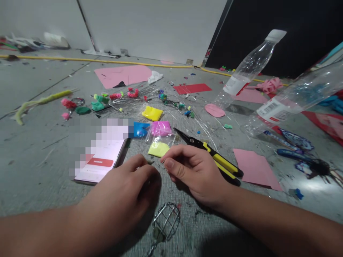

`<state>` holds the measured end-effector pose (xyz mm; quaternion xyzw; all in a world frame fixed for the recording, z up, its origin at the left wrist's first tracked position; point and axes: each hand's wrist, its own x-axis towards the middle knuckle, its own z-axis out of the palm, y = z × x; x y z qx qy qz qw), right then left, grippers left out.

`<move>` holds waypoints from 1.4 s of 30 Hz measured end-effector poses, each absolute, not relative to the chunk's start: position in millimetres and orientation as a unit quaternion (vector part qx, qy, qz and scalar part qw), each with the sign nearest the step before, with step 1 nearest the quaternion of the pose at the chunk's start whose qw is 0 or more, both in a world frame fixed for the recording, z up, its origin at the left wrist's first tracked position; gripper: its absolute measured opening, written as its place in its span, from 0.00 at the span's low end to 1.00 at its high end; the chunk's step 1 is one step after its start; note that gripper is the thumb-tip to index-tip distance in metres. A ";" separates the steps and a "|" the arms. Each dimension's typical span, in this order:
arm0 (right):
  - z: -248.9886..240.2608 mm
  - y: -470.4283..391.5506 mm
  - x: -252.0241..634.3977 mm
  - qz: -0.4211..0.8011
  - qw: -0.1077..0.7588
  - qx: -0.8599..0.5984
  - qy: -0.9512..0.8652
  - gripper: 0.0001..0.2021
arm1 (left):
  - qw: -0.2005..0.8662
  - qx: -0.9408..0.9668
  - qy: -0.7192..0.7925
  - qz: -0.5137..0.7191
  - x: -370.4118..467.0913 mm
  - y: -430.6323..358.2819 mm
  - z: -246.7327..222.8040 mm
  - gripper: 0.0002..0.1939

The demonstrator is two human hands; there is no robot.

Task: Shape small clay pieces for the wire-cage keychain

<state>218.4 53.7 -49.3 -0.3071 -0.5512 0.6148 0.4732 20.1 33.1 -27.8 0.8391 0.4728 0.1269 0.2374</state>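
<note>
Greenish bit (pixel 150 162) — at left hand's (pixel 130 187) fingertips, metal frame (pixel 166 220) lying nearer

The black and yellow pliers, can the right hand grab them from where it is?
Probably yes: the pliers lie right beside the right hand, and nothing seems to block the way. It looks pinched shut, though, so it would likely have to open first.

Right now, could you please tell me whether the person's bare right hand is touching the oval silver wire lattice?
Apart: the head view plainly shows grey textured surface between the bare right hand and the oval silver wire lattice.
</note>
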 end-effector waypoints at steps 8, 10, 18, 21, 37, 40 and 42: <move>-49.8 52.5 221.4 0.623 0.465 -0.323 -0.540 0.18 | 0.327 0.803 0.455 0.200 20.5 34.6 -18.8 0.12; -52.3 51.8 222.5 0.627 0.470 -0.324 -0.531 0.19 | 0.412 0.759 0.447 0.233 17.0 31.8 -15.2 0.10; -47.4 45.9 226.7 0.494 0.479 -0.319 -0.652 0.19 | 0.799 0.335 0.399 0.300 7.3 24.2 -24.0 0.14; -42.2 44.1 227.4 0.400 0.472 -0.272 -0.737 0.13 | 0.835 0.264 0.357 0.327 10.1 24.4 -30.2 0.11; -40.4 43.1 223.6 0.329 0.458 -0.176 -0.807 0.05 | 0.866 0.208 0.310 0.332 7.9 20.8 -37.7 0.09; -40.6 42.3 223.4 0.341 0.459 -0.175 -0.802 0.05 | 0.862 0.222 0.313 0.330 9.2 22.2 -38.2 0.07; -42.1 41.4 223.2 0.350 0.459 -0.181 -0.796 0.05 | 0.859 0.230 0.311 0.335 9.4 23.8 -39.7 0.07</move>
